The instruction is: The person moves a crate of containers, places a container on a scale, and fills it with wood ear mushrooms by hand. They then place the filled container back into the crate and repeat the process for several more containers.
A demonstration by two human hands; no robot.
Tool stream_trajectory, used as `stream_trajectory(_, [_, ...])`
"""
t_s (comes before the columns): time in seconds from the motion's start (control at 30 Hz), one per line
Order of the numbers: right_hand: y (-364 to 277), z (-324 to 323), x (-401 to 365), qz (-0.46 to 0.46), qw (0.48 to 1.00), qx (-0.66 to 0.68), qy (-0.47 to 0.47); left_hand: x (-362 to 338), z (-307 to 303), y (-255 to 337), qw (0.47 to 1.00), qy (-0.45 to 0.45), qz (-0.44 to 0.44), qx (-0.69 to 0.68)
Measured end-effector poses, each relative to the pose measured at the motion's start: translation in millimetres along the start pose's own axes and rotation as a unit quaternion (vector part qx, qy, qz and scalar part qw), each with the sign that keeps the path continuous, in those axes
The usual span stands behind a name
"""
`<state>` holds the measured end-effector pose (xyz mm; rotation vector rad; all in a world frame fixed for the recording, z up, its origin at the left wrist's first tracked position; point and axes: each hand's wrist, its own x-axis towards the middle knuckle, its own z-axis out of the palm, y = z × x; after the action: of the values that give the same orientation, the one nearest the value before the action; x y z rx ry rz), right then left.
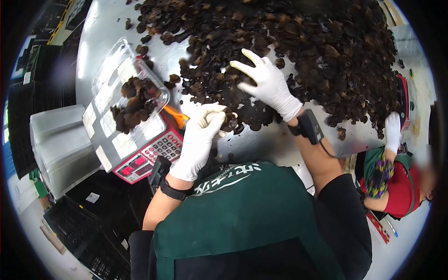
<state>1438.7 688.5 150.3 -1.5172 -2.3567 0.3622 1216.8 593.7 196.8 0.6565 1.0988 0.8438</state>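
My left hand (199, 137), in a white glove, is closed with its fingertips pinched on a dark brown mushroom piece (230, 121), which looks like wood ear. My right hand (268, 86), also gloved in white, reaches over the heap of mushroom pieces (326, 51) with its fingers spread and nothing in them. To the left of my left hand, a clear plastic container (161, 91) with several mushroom pieces rests on a digital scale (105, 123) with a red keypad panel. An orange object (176, 116) lies between the scale and my left hand.
The heap covers much of the metal table (100, 42). Stacked clear plastic containers (63, 144) stand left of the scale, near black crates (88, 228). At the right, a co-worker's gloved hand (392, 133) is near the heap's edge, beside another red device (403, 98).
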Motion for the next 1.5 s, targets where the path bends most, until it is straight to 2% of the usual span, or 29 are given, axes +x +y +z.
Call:
stream_trajectory(0.07, [8.1, 8.4, 3.5, -0.044, 0.996, 0.004, 0.078, -12.1, 2.2, 11.6, 0.999, -0.009, 0.002, -0.032])
stream_trajectory(0.17, [13.9, -2.0, 12.5, -0.024, 0.982, 0.123, 0.141, -25.9, 0.1, 17.0, 0.998, 0.004, 0.030, -0.063])
stream_trajectory(0.27, [6.6, -26.6, 18.2, 0.040, 0.956, 0.215, 0.196, -37.7, -7.1, 22.3, 0.997, 0.018, 0.063, -0.047])
stream_trajectory(0.37, [4.1, -32.4, 19.7, 0.158, 0.916, 0.326, 0.174, -48.8, -10.1, 28.2, 0.996, 0.031, 0.078, -0.018])
stream_trajectory(0.4, [9.0, -26.9, 20.7, 0.173, 0.926, 0.304, 0.143, -50.9, -11.2, 28.3, 0.996, 0.036, 0.083, -0.010])
stream_trajectory(0.6, [-28.0, -34.0, 32.3, 0.162, 0.926, 0.336, 0.057, -63.7, -16.3, 31.4, 0.990, 0.083, 0.099, 0.059])
stream_trajectory(0.7, [-70.0, -39.0, 48.9, 0.102, 0.907, 0.407, 0.037, -72.5, -27.2, 31.0, 0.985, 0.074, 0.102, 0.116])
stream_trajectory(0.77, [-105.3, -46.4, 66.2, 0.013, 0.912, 0.407, 0.042, -80.6, -35.3, 27.1, 0.985, 0.065, 0.083, 0.139])
stream_trajectory(0.8, [-123.9, -47.7, 75.6, -0.031, 0.907, 0.417, 0.051, -84.0, -38.8, 26.4, 0.974, 0.058, 0.138, 0.171])
stream_trajectory(0.83, [-142.9, -49.5, 85.2, -0.075, 0.900, 0.425, 0.061, -87.3, -42.7, 24.2, 0.977, 0.053, 0.141, 0.153])
stream_trajectory(0.9, [-177.0, -52.5, 104.1, -0.171, 0.909, 0.372, 0.078, -95.2, -45.6, 29.7, 0.976, 0.068, 0.131, 0.159])
stream_trajectory(0.93, [-190.6, -43.3, 112.0, -0.221, 0.898, 0.360, 0.123, -98.2, -46.5, 32.0, 0.976, 0.082, 0.132, 0.153])
stream_trajectory(0.97, [-198.3, -32.1, 120.0, -0.270, 0.905, 0.302, 0.129, -101.1, -47.3, 33.9, 0.975, 0.096, 0.134, 0.147])
stream_trajectory(1.03, [-207.5, -8.5, 126.3, -0.307, 0.933, 0.169, 0.086, -104.1, -50.2, 35.6, 0.975, 0.121, 0.140, 0.123])
stream_trajectory(1.07, [-207.6, 5.9, 131.8, -0.341, 0.928, 0.150, 0.010, -104.9, -51.9, 36.1, 0.975, 0.134, 0.145, 0.105])
stream_trajectory(1.1, [-204.5, 16.1, 132.1, -0.330, 0.935, 0.118, -0.054, -105.4, -53.5, 36.4, 0.974, 0.146, 0.149, 0.088])
stream_trajectory(1.17, [-205.4, 9.3, 129.7, -0.360, 0.914, 0.189, 0.002, -104.8, -57.8, 38.5, 0.964, 0.167, 0.176, 0.110])
stream_trajectory(1.23, [-197.9, -9.1, 125.8, -0.341, 0.911, 0.228, 0.037, -106.9, -60.6, 41.3, 0.959, 0.194, 0.162, 0.126])
stream_trajectory(1.27, [-192.0, -22.5, 122.6, -0.322, 0.916, 0.234, 0.046, -103.9, -62.4, 40.0, 0.957, 0.189, 0.183, 0.120])
stream_trajectory(1.3, [-185.5, -33.4, 116.8, -0.294, 0.916, 0.262, 0.081, -103.1, -65.7, 39.3, 0.965, 0.181, 0.159, 0.099])
stream_trajectory(1.4, [-150.0, -44.1, 91.6, -0.183, 0.935, 0.286, 0.101, -98.2, -58.9, 43.1, 0.965, 0.194, 0.161, 0.073])
stream_trajectory(1.5, [-113.3, -41.2, 51.5, -0.039, 0.930, 0.363, 0.049, -94.4, -57.0, 45.5, 0.968, 0.183, 0.153, 0.078])
